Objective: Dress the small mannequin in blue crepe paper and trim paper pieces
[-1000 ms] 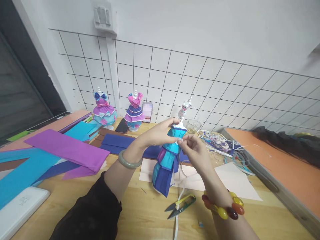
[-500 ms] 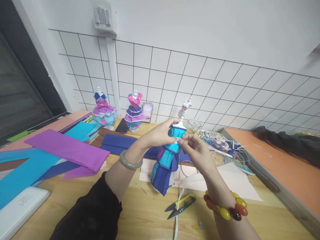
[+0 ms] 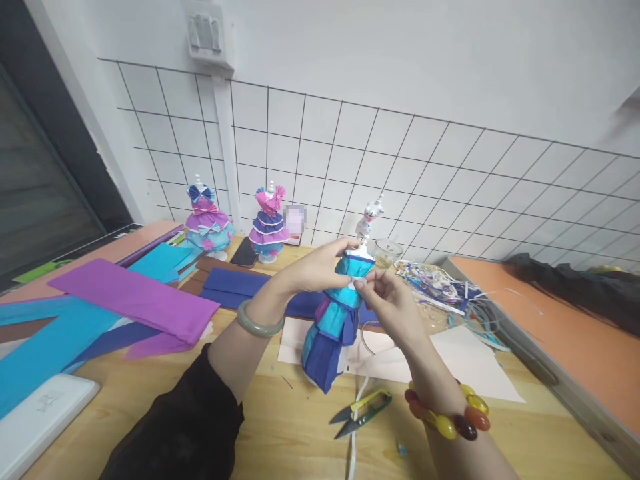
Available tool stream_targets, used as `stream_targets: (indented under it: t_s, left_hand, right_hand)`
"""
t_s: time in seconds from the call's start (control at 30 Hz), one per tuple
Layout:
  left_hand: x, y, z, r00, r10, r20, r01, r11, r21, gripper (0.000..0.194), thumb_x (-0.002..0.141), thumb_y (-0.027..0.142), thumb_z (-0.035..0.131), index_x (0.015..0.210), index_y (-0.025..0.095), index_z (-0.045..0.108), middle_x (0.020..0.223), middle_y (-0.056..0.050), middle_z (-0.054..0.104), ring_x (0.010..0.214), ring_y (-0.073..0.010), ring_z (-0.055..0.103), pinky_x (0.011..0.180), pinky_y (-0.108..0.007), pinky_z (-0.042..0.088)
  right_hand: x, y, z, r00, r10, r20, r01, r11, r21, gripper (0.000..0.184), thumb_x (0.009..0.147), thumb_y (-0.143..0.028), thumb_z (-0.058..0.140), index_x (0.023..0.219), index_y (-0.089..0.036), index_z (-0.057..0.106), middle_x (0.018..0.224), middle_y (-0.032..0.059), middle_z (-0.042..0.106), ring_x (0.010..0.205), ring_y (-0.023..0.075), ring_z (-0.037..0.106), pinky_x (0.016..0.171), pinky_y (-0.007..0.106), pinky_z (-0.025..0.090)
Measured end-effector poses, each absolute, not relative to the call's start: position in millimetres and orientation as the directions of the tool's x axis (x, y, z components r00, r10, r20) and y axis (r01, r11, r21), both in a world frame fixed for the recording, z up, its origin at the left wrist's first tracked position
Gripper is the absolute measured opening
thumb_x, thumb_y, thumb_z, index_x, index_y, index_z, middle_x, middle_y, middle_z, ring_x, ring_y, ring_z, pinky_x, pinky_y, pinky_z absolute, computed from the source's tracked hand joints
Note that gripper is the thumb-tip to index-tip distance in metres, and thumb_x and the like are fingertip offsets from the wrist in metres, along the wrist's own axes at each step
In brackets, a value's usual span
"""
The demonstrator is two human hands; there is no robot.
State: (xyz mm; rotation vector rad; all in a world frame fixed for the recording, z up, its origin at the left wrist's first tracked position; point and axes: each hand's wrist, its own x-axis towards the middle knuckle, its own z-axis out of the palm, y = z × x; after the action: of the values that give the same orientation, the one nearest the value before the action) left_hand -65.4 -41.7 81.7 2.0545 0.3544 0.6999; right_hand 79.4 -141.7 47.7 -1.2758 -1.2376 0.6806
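Note:
A miniature dress form (image 3: 361,253) in a tiered turquoise and dark blue paper dress (image 3: 336,323) leans slightly in front of me. My left hand (image 3: 316,268) is closed around its upper part, fingers behind and thumb at the waist. A small white strip (image 3: 355,284) lies at the waist of the dress. My right hand (image 3: 393,303) pinches this strip against the front, thumb and index finger together. Below the dress, yellow-and-green thread snips (image 3: 363,412) rest on the table, with a white ribbon (image 3: 353,447) running under them.
Two dressed mini forms (image 3: 207,220) (image 3: 269,223) and a phone (image 3: 244,252) stand or lie at the back. A bare patterned form (image 3: 371,217) is behind mine. Purple paper (image 3: 135,300) lies left, a glass (image 3: 388,250) and scrap pile (image 3: 435,280) right.
The dress form's top has tilted slightly to the right. My right hand has shifted a little left with its pinch at the waist; the left hand keeps its hold.

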Motion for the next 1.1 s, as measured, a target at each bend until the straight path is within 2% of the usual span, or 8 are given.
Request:
stream_targets:
  t_s: [0.27,0.43,0.73,0.83,0.97,1.1]
  left_hand:
    - [-63.5,-39.0,79.2,0.796,0.494,0.350,-0.039,-0.534,0.844,0.062,0.066,0.020,0.063,0.125,0.019,0.043,0.120,-0.010,0.055,0.104,-0.0215,0.055,0.086,-0.037,0.046]
    - [-63.7,-38.9,78.8,0.800,0.483,0.357,-0.053,-0.536,0.843,0.066,0.065,0.021,0.064,0.127,0.018,0.042,0.122,-0.010,0.053,0.104,-0.0215,0.055,0.087,-0.037,0.046]
    - [-63.2,-37.1,78.5,0.788,0.490,0.373,-0.069,-0.531,0.844,0.062,0.066,0.016,0.062,0.125,0.018,0.043,0.126,-0.012,0.051,0.109,-0.0215,0.053,0.087,-0.034,0.046]
    - [-63.7,-34.6,77.4,0.793,0.498,0.350,-0.050,-0.519,0.853,0.063,0.065,0.014,0.060,0.126,0.018,0.042,0.126,-0.012,0.050,0.107,-0.0209,0.054,0.084,-0.033,0.047]
    - [-63.9,-31.9,75.9,0.804,0.494,0.332,-0.048,-0.503,0.863,0.065,0.066,0.014,0.059,0.128,0.020,0.040,0.121,-0.010,0.053,0.104,-0.0197,0.056,0.084,-0.033,0.047]
    - [-64.6,-32.1,77.1,0.806,0.497,0.322,-0.031,-0.507,0.862,0.066,0.066,0.014,0.060,0.128,0.020,0.040,0.117,-0.009,0.055,0.104,-0.0204,0.055,0.084,-0.034,0.047]
  right_hand:
    - [80.8,-143.6,53.7,0.239,0.941,0.238,0.198,0.193,-0.961,0.029,0.073,-0.044,0.068,0.079,-0.020,0.053,0.056,-0.0045,0.046,0.051,0.0108,0.042,0.048,0.025,0.034]
    - [79.5,-141.5,49.6,0.249,0.934,0.255,0.207,0.205,-0.957,0.027,0.075,-0.042,0.067,0.076,-0.021,0.051,0.056,-0.0055,0.045,0.050,0.0103,0.042,0.048,0.025,0.033]
    - [84.9,-144.9,55.3,0.216,0.947,0.236,0.144,0.209,-0.967,0.023,0.077,-0.039,0.066,0.077,-0.019,0.054,0.057,-0.0041,0.048,0.052,0.0103,0.043,0.050,0.024,0.034]
    - [93.9,-142.4,51.7,0.267,0.926,0.268,0.130,0.241,-0.962,0.026,0.079,-0.040,0.063,0.068,-0.020,0.052,0.054,-0.0040,0.045,0.050,0.0102,0.041,0.050,0.025,0.033]
    - [105.1,-137.3,45.0,0.374,0.884,0.280,0.134,0.248,-0.960,0.040,0.080,-0.040,0.061,0.051,-0.020,0.041,0.047,-0.0050,0.038,0.045,0.0091,0.036,0.045,0.024,0.026]
    - [108.1,-134.9,42.9,0.372,0.885,0.279,0.188,0.223,-0.957,0.048,0.078,-0.042,0.061,0.044,-0.020,0.036,0.040,-0.0061,0.034,0.039,0.0074,0.032,0.043,0.024,0.024]
